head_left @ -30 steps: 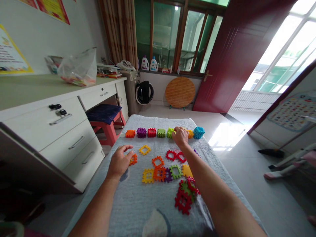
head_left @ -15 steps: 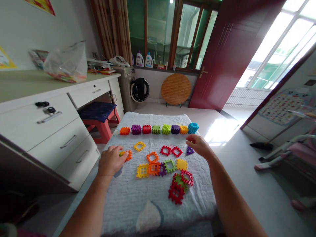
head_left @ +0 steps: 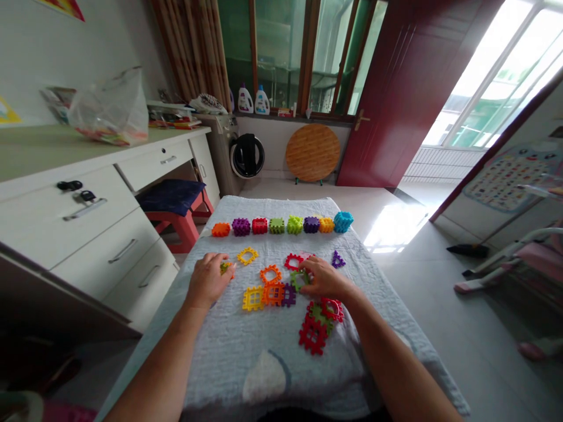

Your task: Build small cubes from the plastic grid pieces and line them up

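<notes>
My left hand [head_left: 208, 280] curls its fingers around small yellow-green and orange interlocking tiles [head_left: 225, 267], which it mostly hides. At the middle right, my right hand [head_left: 324, 278] reaches over a green square frame [head_left: 297, 281], thumb and fingers apart at its right side; contact is unclear. Left of that frame lie a purple tile [head_left: 288, 295], an orange window tile [head_left: 273, 294] and a yellow window tile [head_left: 253, 299]. An orange frame [head_left: 270, 274] and a yellow frame [head_left: 247, 256] are farther back. A red frame [head_left: 293, 261] sits just behind the green one.
Several coloured blocks stand in a row along the far side, from an orange stack [head_left: 220, 229] to a blue cube [head_left: 343, 222]. Red and green tiles [head_left: 313, 335] overlap below my right hand. A purple triangle [head_left: 338, 259] lies right. A cloth [head_left: 220, 363] covers the table.
My right hand has moved left and down from beside the purple triangle to the green frame, now covering the yellow tile. My left hand has shifted slightly right, hiding more of its tiles.
</notes>
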